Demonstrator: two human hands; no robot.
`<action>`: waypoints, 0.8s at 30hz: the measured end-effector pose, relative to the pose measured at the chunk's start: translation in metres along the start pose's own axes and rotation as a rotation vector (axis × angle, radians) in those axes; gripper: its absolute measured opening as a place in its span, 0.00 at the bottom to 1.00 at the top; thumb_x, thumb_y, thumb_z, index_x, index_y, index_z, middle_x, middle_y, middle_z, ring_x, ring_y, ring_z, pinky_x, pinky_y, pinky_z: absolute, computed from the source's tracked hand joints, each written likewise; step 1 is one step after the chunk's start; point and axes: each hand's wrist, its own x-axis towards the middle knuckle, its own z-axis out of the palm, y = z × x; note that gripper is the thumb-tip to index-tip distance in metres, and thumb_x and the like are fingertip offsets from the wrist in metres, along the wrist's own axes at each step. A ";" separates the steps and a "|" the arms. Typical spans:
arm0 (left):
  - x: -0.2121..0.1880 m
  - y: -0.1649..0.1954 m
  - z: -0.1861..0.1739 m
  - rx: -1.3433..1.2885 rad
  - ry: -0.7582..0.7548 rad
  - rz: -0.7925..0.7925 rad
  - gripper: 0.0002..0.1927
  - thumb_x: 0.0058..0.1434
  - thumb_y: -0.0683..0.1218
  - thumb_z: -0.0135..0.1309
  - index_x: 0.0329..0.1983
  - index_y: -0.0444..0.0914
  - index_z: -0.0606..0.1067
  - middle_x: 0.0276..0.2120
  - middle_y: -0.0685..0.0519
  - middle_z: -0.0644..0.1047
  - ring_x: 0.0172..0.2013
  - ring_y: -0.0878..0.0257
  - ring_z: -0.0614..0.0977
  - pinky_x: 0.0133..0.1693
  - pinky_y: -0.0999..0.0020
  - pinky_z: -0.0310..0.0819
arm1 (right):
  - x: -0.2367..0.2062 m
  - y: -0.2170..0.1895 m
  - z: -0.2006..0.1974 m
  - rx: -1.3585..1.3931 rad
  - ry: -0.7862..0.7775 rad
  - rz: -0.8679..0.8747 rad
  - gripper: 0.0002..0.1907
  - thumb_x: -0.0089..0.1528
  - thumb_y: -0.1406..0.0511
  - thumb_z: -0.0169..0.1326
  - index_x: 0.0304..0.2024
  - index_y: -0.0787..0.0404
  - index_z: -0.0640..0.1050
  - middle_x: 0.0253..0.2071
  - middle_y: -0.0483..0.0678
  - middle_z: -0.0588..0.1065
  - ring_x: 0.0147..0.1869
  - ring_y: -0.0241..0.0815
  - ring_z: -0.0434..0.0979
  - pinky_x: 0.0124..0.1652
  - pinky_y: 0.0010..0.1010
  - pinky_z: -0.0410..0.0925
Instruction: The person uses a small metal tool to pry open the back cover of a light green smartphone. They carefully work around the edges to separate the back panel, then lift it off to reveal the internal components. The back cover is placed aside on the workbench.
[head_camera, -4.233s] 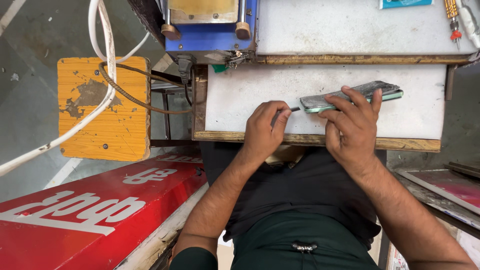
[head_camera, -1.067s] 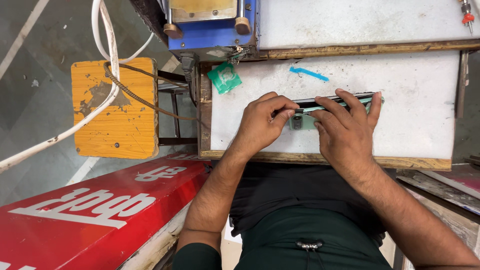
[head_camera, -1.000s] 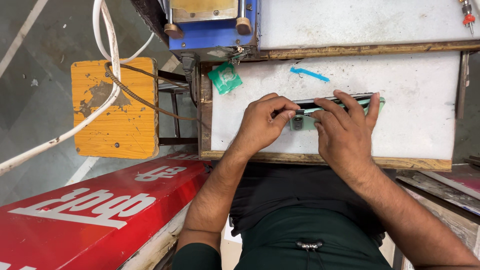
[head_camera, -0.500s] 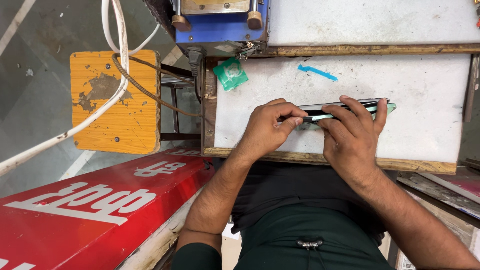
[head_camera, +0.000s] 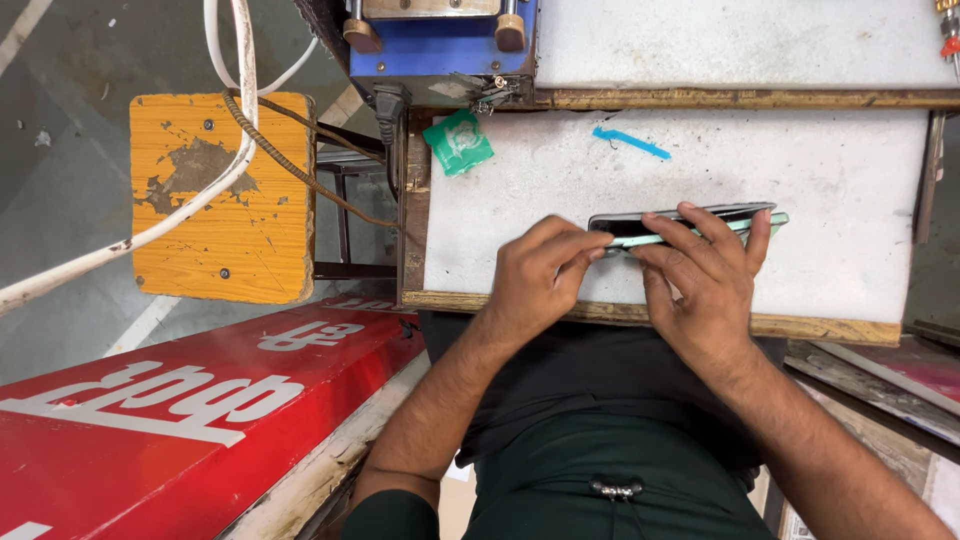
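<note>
**benchwatcher:** So where's this at? The phone (head_camera: 690, 222) is tipped up on its long edge on the white work board (head_camera: 850, 190), near the front middle. The right hand (head_camera: 700, 290) clamps it, fingers draped over the top edge and thumb underneath. The left hand (head_camera: 540, 280) has its fingertips pinched narrow right at the phone's left end, like it's working the seam there. I can't tell if there's a pick between those fingers.

**solderpaws:** I'd call it early-to-mid. The dark screen side and the mint-green body look slightly parted along the top, but they're joined along most of the length, so most of the prying looks left to do.

**benchwatcher:** Anything in the way?

**solderpaws:** Not really. A green packet (head_camera: 460, 142) sits at the board's back left corner and a blue strip (head_camera: 630, 142) lies behind the phone, both well apart from the hands. The blue machine (head_camera: 440, 50) is further back, with its cables (head_camera: 240, 150) trailing over the orange stool (head_camera: 225, 200) off to the left. A red signboard (head_camera: 180, 410) lies low on the left.
</note>
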 end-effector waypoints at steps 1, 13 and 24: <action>-0.004 -0.002 0.004 -0.021 0.056 0.030 0.10 0.65 0.37 0.60 0.48 0.39 0.80 0.38 0.53 0.80 0.34 0.68 0.84 0.33 0.73 0.80 | 0.000 0.000 -0.002 0.004 -0.005 0.001 0.10 0.64 0.71 0.63 0.44 0.50 0.82 0.62 0.37 0.77 0.77 0.43 0.65 0.79 0.54 0.31; -0.024 -0.014 0.020 0.029 0.208 0.113 0.08 0.68 0.37 0.59 0.49 0.36 0.77 0.39 0.50 0.79 0.30 0.68 0.81 0.28 0.76 0.76 | 0.006 -0.005 -0.016 0.047 -0.071 0.045 0.13 0.61 0.73 0.63 0.44 0.49 0.83 0.62 0.40 0.77 0.76 0.44 0.65 0.79 0.53 0.34; -0.028 -0.021 0.033 0.145 0.308 0.263 0.07 0.69 0.35 0.57 0.48 0.34 0.74 0.42 0.48 0.77 0.39 0.60 0.86 0.36 0.76 0.85 | 0.001 0.005 -0.010 0.043 -0.065 0.045 0.14 0.62 0.74 0.62 0.44 0.48 0.84 0.64 0.41 0.75 0.77 0.44 0.64 0.79 0.54 0.33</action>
